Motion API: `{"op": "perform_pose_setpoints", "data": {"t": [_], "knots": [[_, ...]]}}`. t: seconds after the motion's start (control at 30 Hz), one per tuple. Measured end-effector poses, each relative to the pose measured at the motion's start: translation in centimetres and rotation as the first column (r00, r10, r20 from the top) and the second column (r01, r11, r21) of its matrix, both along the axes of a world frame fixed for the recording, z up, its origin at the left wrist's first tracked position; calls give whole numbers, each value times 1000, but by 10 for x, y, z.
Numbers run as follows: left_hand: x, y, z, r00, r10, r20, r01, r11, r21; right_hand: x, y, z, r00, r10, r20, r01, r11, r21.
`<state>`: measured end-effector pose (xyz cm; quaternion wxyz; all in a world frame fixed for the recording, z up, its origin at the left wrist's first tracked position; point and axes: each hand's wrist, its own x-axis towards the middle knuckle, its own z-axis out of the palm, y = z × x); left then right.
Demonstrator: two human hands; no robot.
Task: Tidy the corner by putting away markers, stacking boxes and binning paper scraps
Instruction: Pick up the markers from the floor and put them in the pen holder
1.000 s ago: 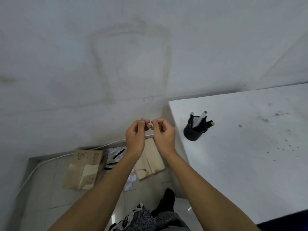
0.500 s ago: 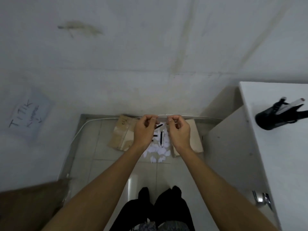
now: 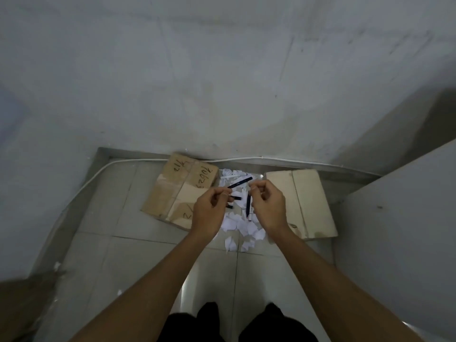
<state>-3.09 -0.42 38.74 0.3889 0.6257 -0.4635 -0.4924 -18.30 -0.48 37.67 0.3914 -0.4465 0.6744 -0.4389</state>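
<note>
On the tiled floor by the wall lies a heap of white paper scraps (image 3: 233,222). Several markers rest on it: a black one (image 3: 241,182) lies slanted at the far side, and another (image 3: 248,205) points toward me. A flattened cardboard box with handwriting (image 3: 181,191) lies left of the heap, and a plain cardboard box (image 3: 307,201) lies to the right. My left hand (image 3: 211,211) and my right hand (image 3: 269,206) hover above the heap, a little apart. Both have their fingertips pinched together, and I see nothing in them.
A white cable (image 3: 118,164) runs along the foot of the wall. The white side of a table or cabinet (image 3: 407,218) rises at the right. A brown blurred object (image 3: 17,307) fills the lower left corner. My dark trouser legs (image 3: 204,322) are at the bottom.
My view has swung down from the table and marker cup to the floor corner. My hands, touching fingertip to fingertip a second ago, have drawn apart and sunk toward the heap.
</note>
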Motion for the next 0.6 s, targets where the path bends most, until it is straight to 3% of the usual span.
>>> {"op": "perform_pose_setpoints", "data": {"t": [0.27,0.47,0.6], "knots": [[-8,-35,-212,987,-133,95,137,990,-37,-19,-34,-227,960,159,-232,-154,987,37],[-9,-72,-311,922,-291,254,317,946,-68,-35,-74,-322,856,324,-404,-281,946,163],[-14,-89,-360,846,-349,402,397,917,-40,-43,-87,-371,842,316,-438,-224,942,250]]}}
